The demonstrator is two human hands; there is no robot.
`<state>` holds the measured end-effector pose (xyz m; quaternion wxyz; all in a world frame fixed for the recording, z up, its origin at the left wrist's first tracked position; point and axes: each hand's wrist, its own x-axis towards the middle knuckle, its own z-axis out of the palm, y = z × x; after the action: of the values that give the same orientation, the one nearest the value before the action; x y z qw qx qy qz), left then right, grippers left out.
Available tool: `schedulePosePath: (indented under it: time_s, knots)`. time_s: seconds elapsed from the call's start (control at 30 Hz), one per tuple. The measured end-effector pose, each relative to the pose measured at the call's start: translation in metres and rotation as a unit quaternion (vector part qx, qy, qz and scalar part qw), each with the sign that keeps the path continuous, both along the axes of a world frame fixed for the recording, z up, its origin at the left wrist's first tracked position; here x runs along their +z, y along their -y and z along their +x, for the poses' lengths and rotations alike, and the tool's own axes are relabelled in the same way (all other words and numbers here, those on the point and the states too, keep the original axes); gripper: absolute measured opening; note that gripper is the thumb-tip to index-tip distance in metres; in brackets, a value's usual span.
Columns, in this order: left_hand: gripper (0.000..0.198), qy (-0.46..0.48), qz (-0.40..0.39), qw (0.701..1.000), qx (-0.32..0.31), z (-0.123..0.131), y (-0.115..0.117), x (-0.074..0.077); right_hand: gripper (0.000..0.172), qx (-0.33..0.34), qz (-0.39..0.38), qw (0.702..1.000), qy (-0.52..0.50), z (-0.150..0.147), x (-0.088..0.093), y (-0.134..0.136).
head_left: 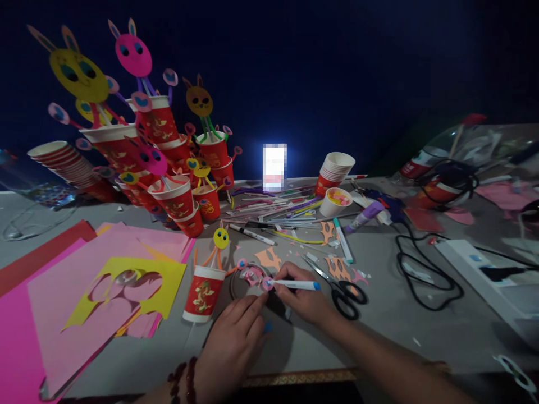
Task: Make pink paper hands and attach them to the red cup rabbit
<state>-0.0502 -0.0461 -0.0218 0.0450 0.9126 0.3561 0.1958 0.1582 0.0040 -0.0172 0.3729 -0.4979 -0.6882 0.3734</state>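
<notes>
My right hand (301, 297) is closed around a white marker with a blue end (309, 285), its tip pointing left. That tip meets a small pink paper disc (266, 283), which the fingertips of my left hand (238, 331) pinch from below. A small blue piece (268, 327) shows beside my left hand's fingers. Just left stands a red paper cup (204, 294), upside up, bearing a yellow smiling face (221, 238) with pipe-cleaner arms. Behind the disc lies a roll of clear tape (236, 283), partly covered by pink scraps (252, 275).
Black-handled scissors (347, 297) lie right of my right hand. Coloured paper sheets (76, 314) cover the left side. Several finished cup figures (172, 196) crowd the back left. Pipe cleaners (269, 207), stacked cups (334, 171), a glue stick (366, 216) and black cable (421, 306) lie farther back and right.
</notes>
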Motion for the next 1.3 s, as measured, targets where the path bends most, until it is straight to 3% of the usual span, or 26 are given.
schedulePosePath:
  time_s: [1.3]
  knots:
    - [0.022,0.008,-0.003,1.000,-0.008,-0.0002,-0.0012,0.0046,0.007,-0.001,0.009,1.000,-0.003,-0.0001,-0.0010,-0.0006]
